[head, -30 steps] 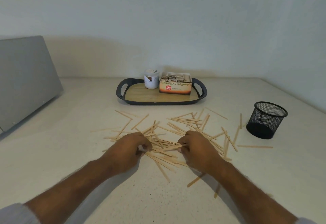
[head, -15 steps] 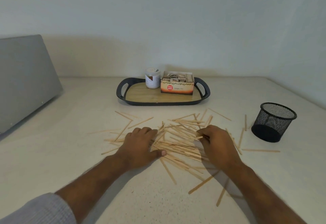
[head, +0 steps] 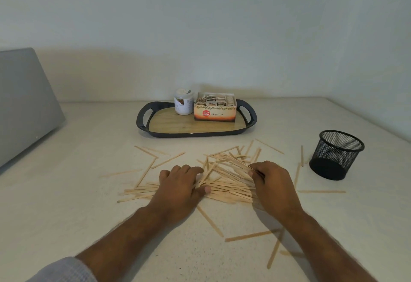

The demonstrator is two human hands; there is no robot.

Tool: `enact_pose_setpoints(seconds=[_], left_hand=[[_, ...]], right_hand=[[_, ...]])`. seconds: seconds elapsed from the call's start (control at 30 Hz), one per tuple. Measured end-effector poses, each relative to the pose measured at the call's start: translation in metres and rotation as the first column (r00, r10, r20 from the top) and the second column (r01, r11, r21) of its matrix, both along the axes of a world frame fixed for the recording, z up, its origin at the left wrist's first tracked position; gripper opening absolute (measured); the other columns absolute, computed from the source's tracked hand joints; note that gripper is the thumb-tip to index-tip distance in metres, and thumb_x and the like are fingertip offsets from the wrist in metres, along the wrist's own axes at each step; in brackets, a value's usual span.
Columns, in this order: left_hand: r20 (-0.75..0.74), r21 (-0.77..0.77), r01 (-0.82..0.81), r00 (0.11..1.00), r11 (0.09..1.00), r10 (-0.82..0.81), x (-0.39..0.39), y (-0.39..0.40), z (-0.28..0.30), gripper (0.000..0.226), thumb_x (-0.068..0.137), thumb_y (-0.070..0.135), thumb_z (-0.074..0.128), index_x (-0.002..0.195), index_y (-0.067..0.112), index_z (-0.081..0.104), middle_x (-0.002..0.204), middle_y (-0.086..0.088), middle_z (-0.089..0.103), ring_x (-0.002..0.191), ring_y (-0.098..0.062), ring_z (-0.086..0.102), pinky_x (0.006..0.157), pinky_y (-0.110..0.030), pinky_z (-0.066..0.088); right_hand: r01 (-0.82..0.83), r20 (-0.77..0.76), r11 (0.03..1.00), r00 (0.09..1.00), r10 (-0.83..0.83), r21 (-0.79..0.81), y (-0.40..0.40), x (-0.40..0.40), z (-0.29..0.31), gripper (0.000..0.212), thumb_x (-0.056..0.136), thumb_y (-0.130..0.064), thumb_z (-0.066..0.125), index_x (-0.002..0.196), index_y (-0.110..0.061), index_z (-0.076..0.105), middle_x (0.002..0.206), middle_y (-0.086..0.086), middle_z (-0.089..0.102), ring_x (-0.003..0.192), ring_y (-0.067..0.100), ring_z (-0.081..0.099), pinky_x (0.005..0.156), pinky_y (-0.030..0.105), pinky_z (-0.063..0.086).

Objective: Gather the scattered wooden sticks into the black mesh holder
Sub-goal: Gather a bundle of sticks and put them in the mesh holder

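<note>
Thin wooden sticks (head: 229, 184) lie heaped in the middle of the pale table, and loose ones are scattered all around the heap. My left hand (head: 180, 186) cups the heap's left end, with fingers curled over the sticks and the thumb beneath them. At the heap's right end, my right hand (head: 274, 184) pinches sticks between thumb and curled fingers. The black mesh holder (head: 338, 155) stands upright to the right of my right hand, and I see no sticks inside it.
A dark tray (head: 142, 118) at the back carries a ginger tea box (head: 214, 114) and a white jar (head: 183, 104). A grey slanted object (head: 24, 104) fills the left edge. Stray sticks (head: 251, 236) lie near my forearms, and one lies beside the holder (head: 301, 155).
Both hands moved away from me and drew the sticks into a tighter heap between them. Their fingers have curled onto its two ends.
</note>
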State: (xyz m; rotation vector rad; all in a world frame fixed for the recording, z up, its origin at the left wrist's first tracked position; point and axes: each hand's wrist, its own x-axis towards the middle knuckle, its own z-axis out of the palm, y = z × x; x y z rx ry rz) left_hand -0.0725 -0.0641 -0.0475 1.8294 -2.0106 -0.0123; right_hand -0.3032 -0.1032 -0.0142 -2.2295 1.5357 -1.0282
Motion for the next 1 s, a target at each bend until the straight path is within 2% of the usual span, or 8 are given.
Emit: enact_pose_setpoints(seconds=[0.1, 0.2, 0.37, 0.47, 0.53, 0.73, 0.87, 1.0], left_hand=[[0.067, 0.054, 0.040, 0.997, 0.998, -0.044, 0.003, -0.001, 0.001, 0.083, 0.073, 0.089, 0.026, 0.135, 0.036, 0.040, 0.116, 0.016, 0.045, 0.106, -0.009, 0.038, 0.089, -0.038, 0.027], [0.058, 0.084, 0.038, 0.997, 0.996, -0.043, 0.000, -0.005, 0.006, 0.062, 0.082, 0.074, 0.038, 0.130, 0.036, 0.049, 0.116, 0.016, 0.051, 0.108, -0.009, 0.042, 0.091, -0.038, 0.028], [-0.005, -0.007, -0.037, 0.999, 0.999, 0.037, -0.004, -0.003, 0.006, 0.028, 0.096, 0.050, 0.045, 0.118, 0.037, 0.054, 0.113, 0.018, 0.059, 0.108, -0.010, 0.048, 0.095, -0.038, 0.024], [-0.030, 0.011, -0.074, 0.997, 0.997, 0.074, -0.005, -0.004, 0.004, 0.026, 0.098, 0.044, 0.044, 0.119, 0.034, 0.055, 0.116, 0.014, 0.061, 0.109, -0.012, 0.051, 0.097, -0.039, 0.025], [-0.022, 0.046, -0.069, 0.997, 0.997, 0.070, -0.005, -0.006, 0.003, 0.029, 0.099, 0.042, 0.043, 0.124, 0.032, 0.054, 0.120, 0.011, 0.061, 0.110, -0.014, 0.052, 0.099, -0.039, 0.029], [0.061, 0.018, -0.054, 0.997, 0.998, 0.053, -0.006, -0.006, 0.004, 0.026, 0.101, 0.037, 0.039, 0.112, 0.024, 0.058, 0.099, 0.005, 0.054, 0.086, -0.014, 0.051, 0.077, -0.033, 0.043], [0.025, 0.009, -0.095, 0.995, 0.995, 0.095, -0.007, -0.002, 0.007, 0.023, 0.101, 0.035, 0.037, 0.105, 0.022, 0.055, 0.095, 0.004, 0.050, 0.081, -0.013, 0.051, 0.073, -0.032, 0.047], [-0.089, 0.025, -0.161, 0.983, 0.987, 0.162, -0.004, -0.001, 0.018, 0.004, 0.097, 0.026, 0.048, 0.097, 0.023, 0.049, 0.086, 0.005, 0.059, 0.074, -0.011, 0.057, 0.067, -0.032, 0.053]], right_hand=[[0.019, 0.027, 1.000, 0.999, -0.019, 0.004, -0.001, -0.001, -0.002, 0.021, 0.096, -0.015, 0.052, 0.092, -0.016, 0.073, 0.079, -0.002, 0.063, 0.072, 0.010, 0.055, 0.060, 0.012, 0.036], [0.011, 0.043, 1.000, 0.999, -0.011, 0.003, -0.001, 0.000, -0.002, 0.021, 0.096, -0.014, 0.053, 0.087, -0.013, 0.072, 0.077, 0.000, 0.065, 0.071, 0.011, 0.056, 0.061, 0.014, 0.038], [0.007, 0.066, 1.000, 0.998, -0.006, -0.005, 0.000, -0.001, -0.002, 0.021, 0.095, -0.012, 0.054, 0.086, -0.012, 0.073, 0.078, 0.001, 0.067, 0.071, 0.008, 0.056, 0.062, 0.015, 0.040], [0.015, 0.056, 1.000, 0.998, -0.014, -0.008, 0.000, -0.001, -0.002, 0.022, 0.095, -0.011, 0.053, 0.085, -0.010, 0.072, 0.078, 0.004, 0.068, 0.072, 0.013, 0.058, 0.066, 0.027, 0.046], [0.018, 0.051, 1.000, 0.999, -0.017, -0.011, 0.000, -0.001, -0.002, 0.023, 0.095, -0.011, 0.052, 0.084, -0.009, 0.072, 0.077, 0.003, 0.068, 0.071, 0.013, 0.058, 0.065, 0.026, 0.045], [0.020, 0.083, 1.000, 0.996, -0.018, -0.024, 0.002, -0.001, 0.000, 0.020, 0.095, -0.010, 0.053, 0.086, -0.011, 0.072, 0.076, -0.001, 0.064, 0.070, 0.010, 0.055, 0.061, 0.010, 0.035], [0.027, 0.116, 0.999, 0.993, -0.024, -0.029, 0.003, -0.001, 0.001, 0.019, 0.096, -0.012, 0.053, 0.096, -0.011, 0.072, 0.082, -0.001, 0.065, 0.075, 0.010, 0.056, 0.064, 0.010, 0.036], [0.036, 0.172, 0.997, 0.985, -0.024, -0.067, 0.004, -0.001, 0.003, 0.018, 0.095, -0.012, 0.054, 0.096, -0.009, 0.072, 0.081, 0.000, 0.065, 0.076, 0.011, 0.057, 0.064, 0.015, 0.040]])
